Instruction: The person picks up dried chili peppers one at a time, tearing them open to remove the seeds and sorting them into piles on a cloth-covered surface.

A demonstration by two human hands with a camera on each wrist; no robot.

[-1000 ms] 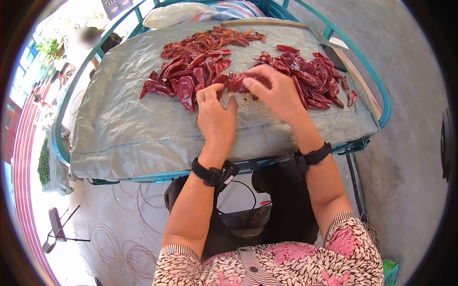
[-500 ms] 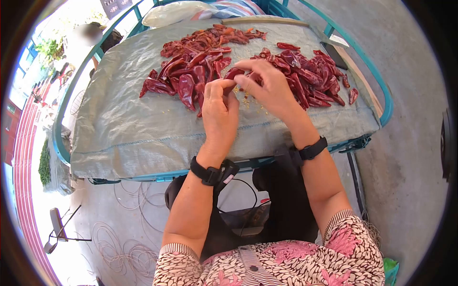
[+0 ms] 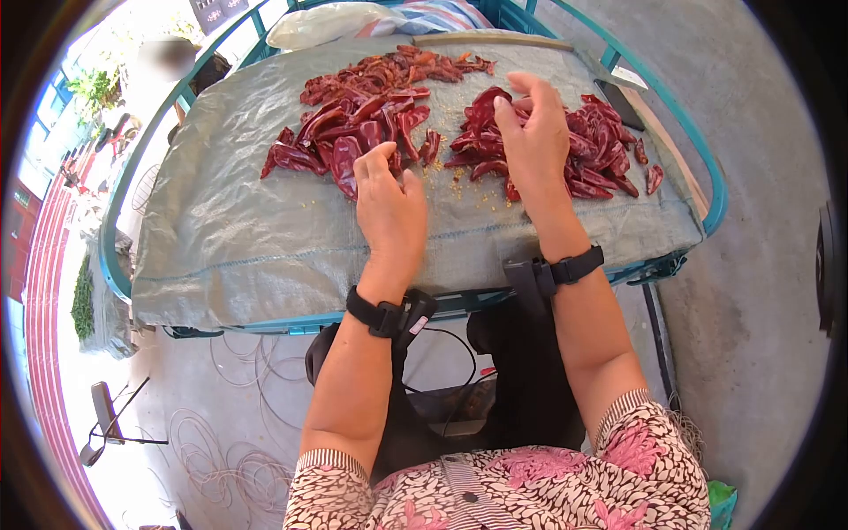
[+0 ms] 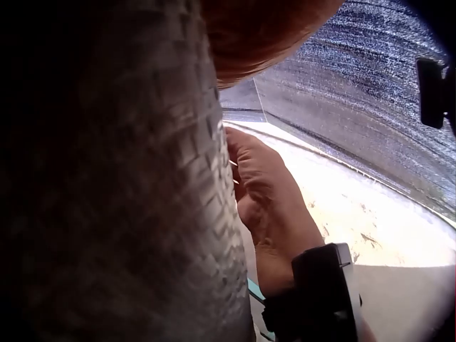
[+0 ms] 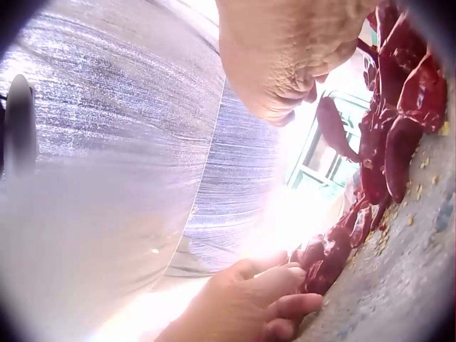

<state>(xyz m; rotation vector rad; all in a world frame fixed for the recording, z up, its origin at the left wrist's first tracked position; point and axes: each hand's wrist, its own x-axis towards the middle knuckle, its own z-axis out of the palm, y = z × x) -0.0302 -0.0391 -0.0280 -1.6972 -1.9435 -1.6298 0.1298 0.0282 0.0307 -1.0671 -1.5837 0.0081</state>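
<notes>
Dried red chili peppers lie in a left pile (image 3: pixel 343 163) and a right pile (image 3: pixel 601 141) on a grey woven sheet (image 3: pixel 238 221). My left hand (image 3: pixel 389 208) is at the near edge of the left pile, its fingertips against the peppers and its thumb apart; the right wrist view shows this hand (image 5: pixel 242 303) with loosely bent fingers. Over the right pile, my right hand (image 3: pixel 537 137) holds a chili pepper (image 3: pixel 486 108) between thumb and fingers. In the right wrist view, a pepper (image 5: pixel 335 128) hangs beside the right hand's (image 5: pixel 292 57) curled fingers.
Shrivelled, orange-red chili pieces (image 3: pixel 397 66) lie behind the left pile. Yellow seeds (image 3: pixel 458 187) are scattered between the piles. A dark phone (image 3: pixel 618 104) lies at the right, near the teal cart rail (image 3: pixel 711 177). A wooden strip (image 3: pixel 490 40) runs along the back.
The hands have parted from a pepper between them. My right hand has moved back and right to the right pile; my left hand has shifted slightly left to the left pile.
</notes>
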